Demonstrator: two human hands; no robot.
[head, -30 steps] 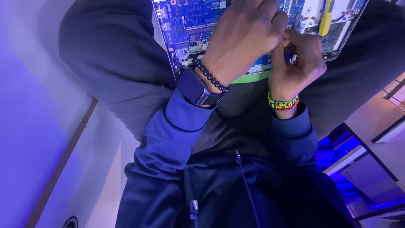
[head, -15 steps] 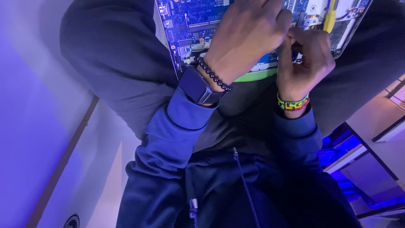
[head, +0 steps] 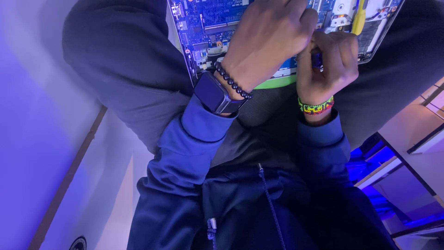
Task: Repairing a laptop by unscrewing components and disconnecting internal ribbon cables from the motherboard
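Probably a small electronics repair room: opened laptop [head: 277, 28] with bare blue circuit board, plain wall, blue-lit shelves [head: 393, 171].

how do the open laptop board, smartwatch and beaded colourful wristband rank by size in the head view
1. open laptop board, partly covered and cut off
2. smartwatch
3. colourful wristband, though it looks near the smartwatch in size

The opened laptop [head: 222, 18] runs off the top edge, and the left hand [head: 268, 41] covers its middle; the right hand [head: 328, 65] hides whatever it's pinching.

Single head-worn view, looking steeply down, close over lap and both hands, opened laptop [head: 277, 28] cropped, apparently, at top edge
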